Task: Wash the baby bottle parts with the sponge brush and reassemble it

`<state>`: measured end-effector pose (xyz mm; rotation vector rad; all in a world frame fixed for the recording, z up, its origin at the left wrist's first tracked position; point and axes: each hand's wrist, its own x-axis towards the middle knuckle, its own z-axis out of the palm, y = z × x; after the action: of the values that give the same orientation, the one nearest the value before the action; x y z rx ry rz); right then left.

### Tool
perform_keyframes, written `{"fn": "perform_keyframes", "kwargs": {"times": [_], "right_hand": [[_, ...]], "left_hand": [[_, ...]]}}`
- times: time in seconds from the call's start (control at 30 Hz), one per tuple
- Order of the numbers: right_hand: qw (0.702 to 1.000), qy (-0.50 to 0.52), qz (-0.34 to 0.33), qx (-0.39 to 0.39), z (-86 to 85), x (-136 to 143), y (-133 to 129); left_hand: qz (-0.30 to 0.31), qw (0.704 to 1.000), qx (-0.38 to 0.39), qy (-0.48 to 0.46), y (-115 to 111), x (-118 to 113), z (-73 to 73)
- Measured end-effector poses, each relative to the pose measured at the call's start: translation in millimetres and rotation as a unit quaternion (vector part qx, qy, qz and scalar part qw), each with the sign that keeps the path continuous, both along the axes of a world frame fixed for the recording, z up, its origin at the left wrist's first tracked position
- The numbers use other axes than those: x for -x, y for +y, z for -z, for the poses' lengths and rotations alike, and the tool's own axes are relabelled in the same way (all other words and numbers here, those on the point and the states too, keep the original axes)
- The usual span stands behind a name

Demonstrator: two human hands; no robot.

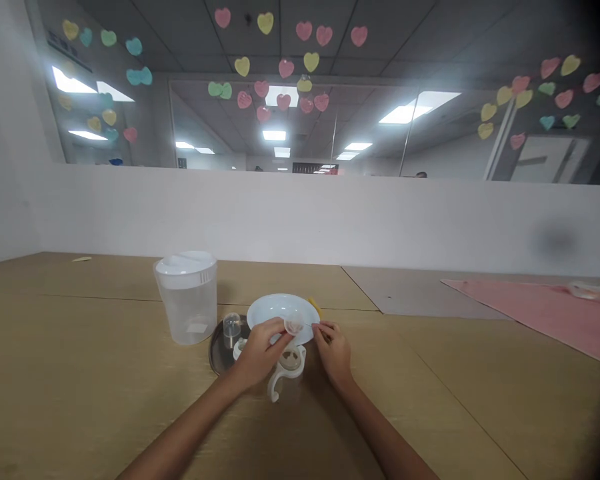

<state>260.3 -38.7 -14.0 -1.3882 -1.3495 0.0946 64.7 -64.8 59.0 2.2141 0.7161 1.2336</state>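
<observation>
My left hand [264,350] pinches a small clear round cup [293,325] above the near edge of a white bowl [273,310]. Just right of that cup, the fingertips of my right hand [334,348] are pressed together; a thin thing seems to stick out of them, too fine to name. Below the hands stands a clear vessel with a white rim and a curved white handle [275,387]. A dark round tray [219,360] lies partly behind my left hand, with a small clear domed container [232,328] on it. A white piece [239,348] is half hidden by that hand.
A large translucent pitcher with a white lid [187,307] stands on the left. A yellow item [315,305] lies behind the bowl. On the right are a grey mat [410,297] and a pink cloth [530,310]. A white wall [300,220] with windows above closes off the back.
</observation>
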Motion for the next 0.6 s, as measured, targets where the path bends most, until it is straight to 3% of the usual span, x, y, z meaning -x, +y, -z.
{"fn": "perform_keyframes", "kwargs": {"times": [0.17, 0.3, 0.37, 0.43, 0.53, 0.6], "right_hand": [[0.999, 0.029, -0.013, -0.025, -1.1, -0.1, 0.4], [0.999, 0.033, -0.015, -0.033, -1.5, -0.3, 1.1], [0.998, 0.039, -0.015, -0.036, -1.8, -0.5, 1.2], [0.998, 0.051, -0.016, -0.034, -2.5, -0.9, 1.2], [0.996, 0.081, -0.011, -0.022, -4.7, -2.4, 1.7], [0.994, 0.105, -0.004, -0.011, -6.7, -3.7, 2.6]], "left_hand": [[0.045, 0.997, -0.008, 0.064, 1.2, 4.4, 10.9], [0.038, 0.997, -0.016, 0.071, 9.4, 12.0, 20.2], [-0.005, 0.997, -0.032, 0.066, 17.6, 20.8, 26.1], [-0.093, 0.99, -0.06, 0.085, 27.7, 33.6, 33.5], [-0.234, 0.951, -0.106, 0.17, 42.6, 54.7, 47.5], [-0.28, 0.926, -0.116, 0.224, 49.6, 64.8, 56.5]]}}
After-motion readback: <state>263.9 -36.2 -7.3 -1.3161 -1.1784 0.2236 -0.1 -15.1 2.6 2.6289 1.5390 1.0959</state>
